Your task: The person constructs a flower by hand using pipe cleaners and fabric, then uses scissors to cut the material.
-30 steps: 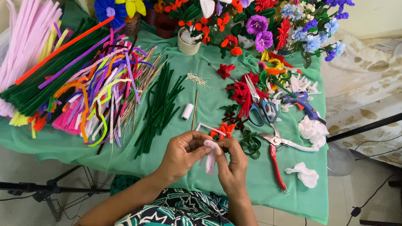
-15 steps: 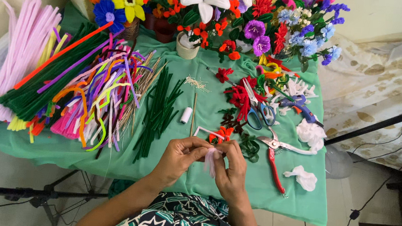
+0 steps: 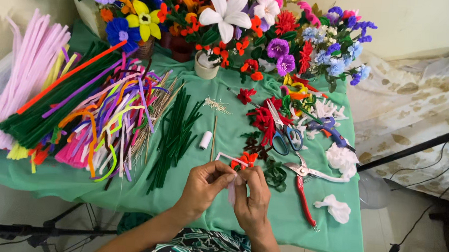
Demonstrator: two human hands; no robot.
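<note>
Here, both hands meet low at the table's near edge, over the green cloth (image 3: pixel 189 191). Left hand (image 3: pixel 206 184) and right hand (image 3: pixel 251 197) pinch 1 thin white fuzzy pipe-cleaner piece (image 3: pixel 232 190) between thumbs and fingertips; fingers are closed on it, not spread. A bent white run of it (image 3: pixel 228 157) juts up-left beyond the knuckles. Judgement: very light, soft pile over bendable wire, kinks easily, not slippery; best taken close to the bend with fingertip pinches. Long axis of the held part looks roughly vertical, lower end toward the body; partly hidden, so uncertain. Red-handled pruning shears (image 3: pixel 303 190) lie just right; loose green pipe-cleaner stems (image 3: pixel 174 136) lie left.
</note>
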